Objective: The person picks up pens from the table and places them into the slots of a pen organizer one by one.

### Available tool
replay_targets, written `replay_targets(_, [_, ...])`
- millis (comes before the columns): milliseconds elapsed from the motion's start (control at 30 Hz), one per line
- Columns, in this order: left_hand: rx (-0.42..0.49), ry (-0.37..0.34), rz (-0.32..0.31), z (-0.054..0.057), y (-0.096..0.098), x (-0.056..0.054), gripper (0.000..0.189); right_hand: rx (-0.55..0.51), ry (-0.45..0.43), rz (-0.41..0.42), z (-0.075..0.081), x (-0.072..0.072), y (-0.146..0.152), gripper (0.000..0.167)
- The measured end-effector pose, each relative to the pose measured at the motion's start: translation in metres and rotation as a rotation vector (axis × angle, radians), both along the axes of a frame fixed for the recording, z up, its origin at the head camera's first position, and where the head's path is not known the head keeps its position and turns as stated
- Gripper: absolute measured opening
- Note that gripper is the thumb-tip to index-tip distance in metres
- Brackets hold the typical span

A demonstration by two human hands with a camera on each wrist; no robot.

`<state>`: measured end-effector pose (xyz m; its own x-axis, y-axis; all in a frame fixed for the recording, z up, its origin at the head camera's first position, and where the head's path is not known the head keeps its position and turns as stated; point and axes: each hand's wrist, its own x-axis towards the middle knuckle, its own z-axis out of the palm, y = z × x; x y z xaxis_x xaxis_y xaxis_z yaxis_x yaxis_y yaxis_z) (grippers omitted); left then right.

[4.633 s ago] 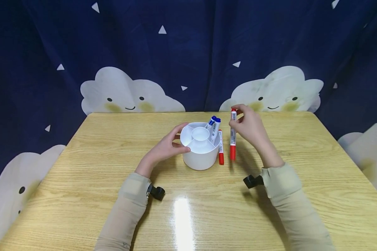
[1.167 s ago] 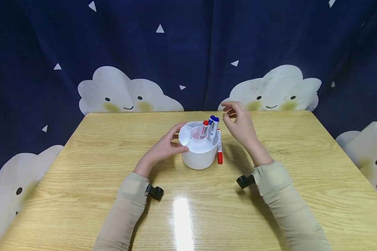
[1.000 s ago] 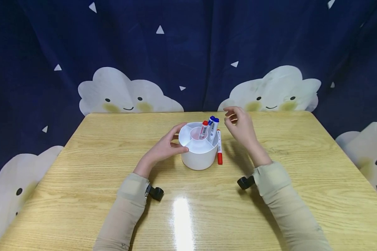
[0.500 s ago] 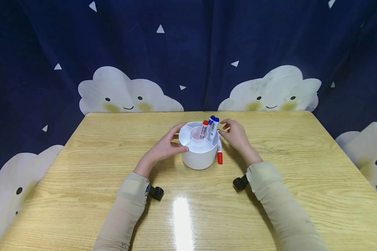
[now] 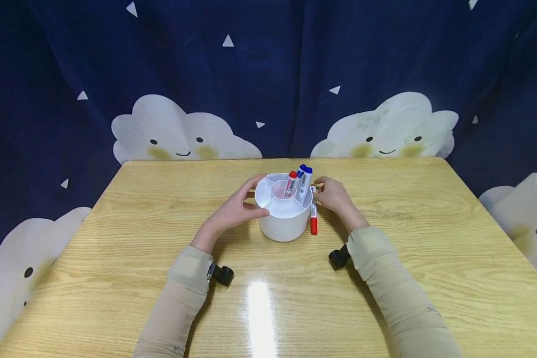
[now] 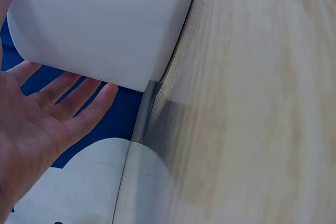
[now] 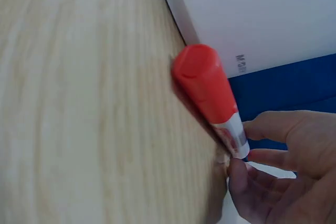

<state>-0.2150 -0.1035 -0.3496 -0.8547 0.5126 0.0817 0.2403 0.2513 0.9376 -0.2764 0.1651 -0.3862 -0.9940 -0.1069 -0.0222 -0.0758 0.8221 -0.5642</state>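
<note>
A white round pen holder (image 5: 283, 228) with divided compartments stands on the table. My left hand (image 5: 232, 211) holds it from the left, thumb at the front rim and fingers behind; the left wrist view shows fingertips against its white wall (image 6: 105, 19). One red-capped marker (image 5: 291, 186) leans in the central cup, and two blue-capped markers (image 5: 305, 188) lean in the right compartment. Beside the holder another red-capped marker (image 5: 313, 226) lies on the table, cap toward me. My right hand (image 5: 333, 195) pinches its far end (image 7: 239, 142) between thumb and fingers.
The pale wooden table (image 5: 161, 199) extends to both sides of the holder. Behind it hangs a dark blue curtain (image 5: 286, 74) with smiling clouds and white triangles. Black wrist cameras (image 5: 223, 275) stick out from both sleeves.
The red marker that my right hand held upright now stands in the central cup. My right hand has since moved down and left to the marker on the table. The left hand stays on the holder.
</note>
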Motion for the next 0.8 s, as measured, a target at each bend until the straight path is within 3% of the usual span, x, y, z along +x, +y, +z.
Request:
replay_targets(167, [-0.001, -0.004, 0.001, 0.002, 0.001, 0.001, 0.081, -0.020, -0.110, 0.022, 0.005, 0.001, 0.002, 0.051])
replay_targets(433, [-0.007, 0.003, -0.002, 0.002, 0.001, 0.002, 0.080, -0.116, -0.193, -0.004, 0.003, 0.005, 0.005, 0.043])
replay_targets(600, [-0.023, 0.002, 0.001, 0.002, 0.001, 0.001, 0.080, -0.152, -0.196, -0.022, 0.004, 0.007, 0.011, 0.045])
replay_targets(800, [-0.005, 0.004, -0.002, 0.002, 0.001, 0.001, 0.080, -0.195, -0.109, -0.035, 0.013, 0.015, 0.018, 0.042])
